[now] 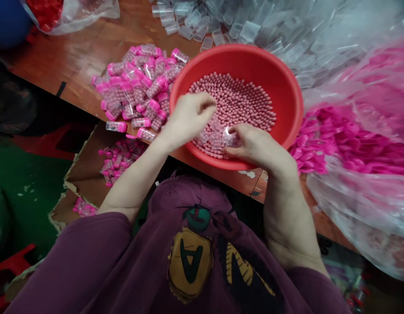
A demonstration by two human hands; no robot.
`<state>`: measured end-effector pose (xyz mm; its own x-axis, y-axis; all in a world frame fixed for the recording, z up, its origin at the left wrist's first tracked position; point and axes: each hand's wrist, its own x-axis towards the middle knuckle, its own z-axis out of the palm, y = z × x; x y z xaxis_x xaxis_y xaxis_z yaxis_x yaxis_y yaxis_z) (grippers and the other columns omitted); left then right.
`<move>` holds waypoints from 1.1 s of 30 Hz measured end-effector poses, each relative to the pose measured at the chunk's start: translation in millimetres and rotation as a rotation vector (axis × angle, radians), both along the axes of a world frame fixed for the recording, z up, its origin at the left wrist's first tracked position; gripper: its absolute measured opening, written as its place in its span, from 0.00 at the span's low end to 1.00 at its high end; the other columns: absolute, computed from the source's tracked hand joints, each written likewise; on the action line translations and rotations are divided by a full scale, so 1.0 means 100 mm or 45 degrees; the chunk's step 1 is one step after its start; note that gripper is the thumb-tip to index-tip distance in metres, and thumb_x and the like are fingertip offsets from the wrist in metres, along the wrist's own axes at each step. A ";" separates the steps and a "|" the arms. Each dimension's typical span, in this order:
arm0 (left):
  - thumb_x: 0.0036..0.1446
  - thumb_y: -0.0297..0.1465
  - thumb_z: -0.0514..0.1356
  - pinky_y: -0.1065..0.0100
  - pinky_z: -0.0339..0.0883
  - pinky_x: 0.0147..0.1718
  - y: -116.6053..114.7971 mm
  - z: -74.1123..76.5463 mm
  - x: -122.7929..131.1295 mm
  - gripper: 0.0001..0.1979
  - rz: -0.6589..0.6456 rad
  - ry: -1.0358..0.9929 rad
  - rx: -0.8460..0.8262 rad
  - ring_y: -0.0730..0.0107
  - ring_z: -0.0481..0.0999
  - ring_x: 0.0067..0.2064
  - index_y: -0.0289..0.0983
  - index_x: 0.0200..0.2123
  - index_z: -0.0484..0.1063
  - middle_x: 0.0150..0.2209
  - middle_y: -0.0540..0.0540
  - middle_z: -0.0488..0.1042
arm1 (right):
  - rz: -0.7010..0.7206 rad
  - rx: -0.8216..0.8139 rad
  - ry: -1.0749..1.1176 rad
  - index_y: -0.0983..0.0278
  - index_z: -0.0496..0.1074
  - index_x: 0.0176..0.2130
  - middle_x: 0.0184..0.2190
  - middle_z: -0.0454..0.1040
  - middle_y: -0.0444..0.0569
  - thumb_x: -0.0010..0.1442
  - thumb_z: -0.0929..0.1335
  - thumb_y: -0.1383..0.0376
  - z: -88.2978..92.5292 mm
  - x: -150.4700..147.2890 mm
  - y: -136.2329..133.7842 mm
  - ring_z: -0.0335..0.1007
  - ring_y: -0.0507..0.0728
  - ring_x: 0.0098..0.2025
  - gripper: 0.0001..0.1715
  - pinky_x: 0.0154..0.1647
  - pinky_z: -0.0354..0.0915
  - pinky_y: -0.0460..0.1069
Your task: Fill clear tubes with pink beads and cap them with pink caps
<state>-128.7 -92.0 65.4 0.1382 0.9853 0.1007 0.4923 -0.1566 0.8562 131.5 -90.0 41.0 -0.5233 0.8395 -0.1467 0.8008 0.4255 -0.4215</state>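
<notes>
A red plastic basin (288, 93) sits on the wooden table, filled with small pink beads (241, 102). Both my hands are inside its near edge. My left hand (188, 117) hovers over the beads with fingers bent and pinched together; whether it holds anything is blurred. My right hand (254, 144) grips several small clear tubes (218, 137) lying against the beads. Left of the basin lies a pile of filled tubes with pink caps (139, 85).
A clear bag of loose pink caps (348, 139) lies at the right. Empty clear tubes (221, 22) are heaped behind the basin. A cardboard box (87, 174) below the table edge holds more filled tubes. A bag of red pieces (46, 13) is far left.
</notes>
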 end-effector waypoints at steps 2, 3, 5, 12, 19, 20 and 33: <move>0.65 0.26 0.64 0.58 0.72 0.54 -0.05 -0.02 0.27 0.05 -0.156 -0.091 -0.147 0.63 0.80 0.45 0.37 0.38 0.82 0.39 0.46 0.84 | -0.041 0.069 0.243 0.61 0.77 0.59 0.47 0.84 0.53 0.58 0.77 0.59 0.01 0.05 -0.03 0.81 0.65 0.45 0.30 0.50 0.78 0.61; 0.63 0.25 0.65 0.59 0.72 0.52 -0.07 -0.03 0.37 0.04 -0.202 -0.148 -0.224 0.64 0.80 0.44 0.36 0.37 0.81 0.37 0.47 0.84 | -0.064 0.096 0.370 0.61 0.74 0.64 0.50 0.84 0.54 0.58 0.77 0.59 0.02 0.09 -0.05 0.81 0.64 0.46 0.36 0.51 0.79 0.61; 0.61 0.23 0.65 0.63 0.73 0.47 -0.09 -0.02 0.52 0.04 -0.251 -0.330 -0.424 0.68 0.80 0.39 0.36 0.39 0.79 0.35 0.49 0.82 | -0.099 0.146 0.568 0.59 0.66 0.72 0.57 0.82 0.55 0.58 0.77 0.59 0.02 0.16 -0.11 0.82 0.64 0.50 0.47 0.53 0.81 0.61; 0.67 0.20 0.63 0.71 0.70 0.32 -0.06 0.07 0.77 0.06 -0.216 -0.748 -0.826 0.76 0.74 0.28 0.33 0.46 0.76 0.28 0.53 0.75 | -0.177 0.503 0.665 0.55 0.67 0.72 0.64 0.82 0.59 0.68 0.77 0.55 -0.05 0.23 -0.32 0.83 0.68 0.61 0.40 0.65 0.81 0.68; 0.64 0.20 0.66 0.58 0.76 0.58 -0.08 -0.08 0.85 0.16 -0.295 0.005 -0.152 0.61 0.83 0.50 0.32 0.54 0.82 0.50 0.39 0.86 | -0.400 0.570 0.648 0.56 0.67 0.73 0.53 0.86 0.56 0.74 0.71 0.56 -0.21 0.27 -0.38 0.87 0.65 0.49 0.32 0.53 0.86 0.66; 0.65 0.20 0.65 0.56 0.75 0.61 -0.11 -0.10 0.86 0.17 -0.333 0.136 -0.056 0.58 0.83 0.53 0.31 0.56 0.82 0.53 0.37 0.85 | -0.431 0.525 0.683 0.56 0.66 0.74 0.51 0.86 0.55 0.75 0.71 0.57 -0.21 0.26 -0.39 0.86 0.64 0.47 0.33 0.51 0.86 0.64; 0.66 0.17 0.53 0.55 0.70 0.62 0.84 -0.20 0.85 0.22 -0.686 1.226 0.134 0.48 0.82 0.57 0.26 0.52 0.85 0.54 0.27 0.82 | -0.922 0.658 0.775 0.56 0.84 0.57 0.50 0.88 0.63 0.78 0.70 0.49 -0.10 1.16 -0.50 0.86 0.69 0.45 0.20 0.50 0.78 0.66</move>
<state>-43.3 -7.9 45.2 0.6116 0.7657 -0.1993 0.7908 -0.5998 0.1223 247.1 -140.3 31.2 0.2573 0.8644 0.4320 0.6503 0.1758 -0.7391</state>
